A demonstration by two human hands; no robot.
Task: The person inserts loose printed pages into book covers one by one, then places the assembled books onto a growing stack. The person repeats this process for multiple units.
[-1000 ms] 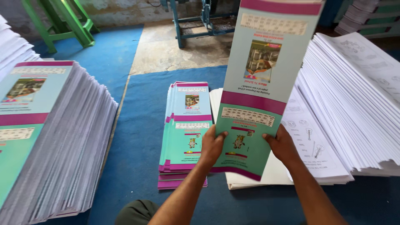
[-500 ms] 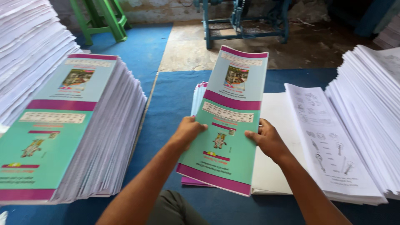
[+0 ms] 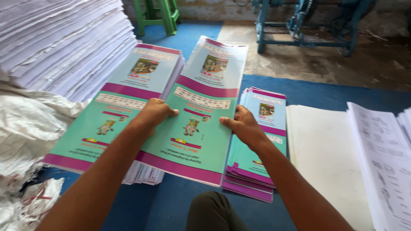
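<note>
**Printed cover sheet held between two stacks**

On a blue floor mat, left hand [image 3: 155,114] and right hand [image 3: 243,126] pinch opposite edges of a teal-and-magenta cover sheet [image 3: 198,115]. Light and floppy by its look, it seems best gripped mid-edge. Folded covers [image 3: 256,164] lie at four o'clock.

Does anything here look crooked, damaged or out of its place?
Mostly tidy. The small stack of folded covers is uneven: its lower sheets stick out in steps at the near edge. The cover sheet held by the left hand and right hand lies tilted, overlapping the tall cover stack and the small one.
</note>
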